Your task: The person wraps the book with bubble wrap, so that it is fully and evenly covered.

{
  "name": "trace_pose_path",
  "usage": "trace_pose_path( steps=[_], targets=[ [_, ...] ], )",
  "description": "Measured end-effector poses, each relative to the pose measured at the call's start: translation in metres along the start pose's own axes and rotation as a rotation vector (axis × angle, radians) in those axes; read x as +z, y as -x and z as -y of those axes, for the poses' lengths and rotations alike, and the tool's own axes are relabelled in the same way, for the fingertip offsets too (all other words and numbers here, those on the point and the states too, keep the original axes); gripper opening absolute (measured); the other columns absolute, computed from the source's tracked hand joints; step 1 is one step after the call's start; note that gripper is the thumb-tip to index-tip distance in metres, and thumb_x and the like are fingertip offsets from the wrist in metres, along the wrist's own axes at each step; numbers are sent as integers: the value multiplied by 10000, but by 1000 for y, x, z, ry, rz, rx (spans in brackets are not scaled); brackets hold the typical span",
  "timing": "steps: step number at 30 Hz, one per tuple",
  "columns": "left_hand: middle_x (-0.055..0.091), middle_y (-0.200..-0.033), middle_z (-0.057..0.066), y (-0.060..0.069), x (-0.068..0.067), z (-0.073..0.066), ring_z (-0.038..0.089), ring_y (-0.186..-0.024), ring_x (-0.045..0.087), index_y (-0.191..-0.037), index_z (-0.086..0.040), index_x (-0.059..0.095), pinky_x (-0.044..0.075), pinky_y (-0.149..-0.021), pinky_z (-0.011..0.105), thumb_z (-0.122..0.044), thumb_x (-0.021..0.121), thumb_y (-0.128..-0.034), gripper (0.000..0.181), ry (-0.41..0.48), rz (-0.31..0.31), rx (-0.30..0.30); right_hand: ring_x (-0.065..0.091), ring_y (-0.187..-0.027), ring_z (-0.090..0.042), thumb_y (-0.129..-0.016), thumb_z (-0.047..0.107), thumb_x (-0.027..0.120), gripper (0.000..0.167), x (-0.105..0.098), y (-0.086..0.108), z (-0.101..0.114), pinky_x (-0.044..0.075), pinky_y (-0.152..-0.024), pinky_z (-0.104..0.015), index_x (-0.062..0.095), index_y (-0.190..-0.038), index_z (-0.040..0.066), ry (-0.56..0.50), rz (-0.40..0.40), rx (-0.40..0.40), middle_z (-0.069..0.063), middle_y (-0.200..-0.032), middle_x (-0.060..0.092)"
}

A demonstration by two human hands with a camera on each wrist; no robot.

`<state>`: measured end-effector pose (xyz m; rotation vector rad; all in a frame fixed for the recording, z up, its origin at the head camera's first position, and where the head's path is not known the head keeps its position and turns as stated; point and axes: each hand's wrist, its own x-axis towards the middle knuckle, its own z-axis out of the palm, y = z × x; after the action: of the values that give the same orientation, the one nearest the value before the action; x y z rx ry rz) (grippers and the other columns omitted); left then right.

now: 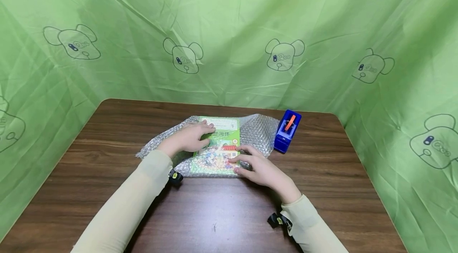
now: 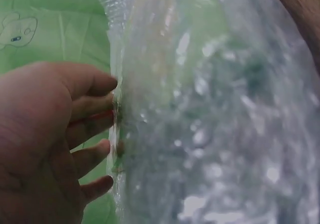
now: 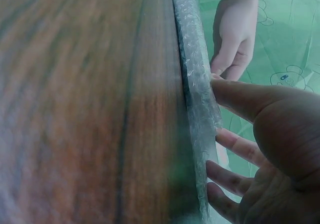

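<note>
A green picture-covered book (image 1: 223,136) lies on a sheet of bubble wrap (image 1: 257,136), whose sides spread out left and right. The book's lower part looks covered by a layer of the wrap. My left hand (image 1: 187,138) rests on the book's upper left, fingers extended. At the lower right, my right hand (image 1: 262,170) touches the book with fingers spread and slightly bent. Close up in the left wrist view, bubble wrap (image 2: 215,134) fills the right side beside the fingers. In the right wrist view, the fingertips touch the wrap's folded edge (image 3: 195,69).
A blue tape dispenser-like tool (image 1: 287,132) with an orange part stands at the wrap's right edge. All of it lies on a dark wood table (image 1: 214,213). Green curtains (image 1: 229,26) with printed bear outlines hang behind and at both sides.
</note>
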<state>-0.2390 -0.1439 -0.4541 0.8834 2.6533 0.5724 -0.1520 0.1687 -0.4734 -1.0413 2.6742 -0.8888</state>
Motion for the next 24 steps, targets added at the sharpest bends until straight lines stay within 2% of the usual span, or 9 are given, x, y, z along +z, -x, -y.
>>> trace_pose_path(
  steps=[7,14,21,24],
  targets=[
    [355,-1753,134,7,1,1,413,-1662,180,-1671,-68,442,162,-1302,693,-457,677,-1039,778,44,2,16,473,-1504,-365,-1046,278,772,297,-1,0,1,406,-1229,-606,786,-1340,231,-5,2,0,-140,-1612,513],
    [307,-1774,128,8,2,0,419,-1664,158,-1695,-74,395,167,-1309,669,-668,676,-1000,957,62,25,-6,476,-1500,-370,-1045,281,772,299,-1,0,4,405,-1231,-601,785,-1340,231,-3,0,4,-146,-1607,516],
    [233,-1800,129,11,3,-3,406,-1679,87,-1724,-84,322,96,-1318,670,-796,830,-779,1288,36,63,-16,480,-1496,-373,-1042,281,776,298,-2,1,5,404,-1231,-602,786,-1335,230,-5,-4,5,-147,-1602,521],
    [216,-1808,121,11,5,-2,403,-1681,75,-1730,-85,308,77,-1319,672,-785,867,-740,1335,43,60,-14,478,-1498,-373,-1042,281,776,295,-2,1,4,404,-1230,-605,788,-1332,233,-5,-6,7,-145,-1604,519]
  ],
)
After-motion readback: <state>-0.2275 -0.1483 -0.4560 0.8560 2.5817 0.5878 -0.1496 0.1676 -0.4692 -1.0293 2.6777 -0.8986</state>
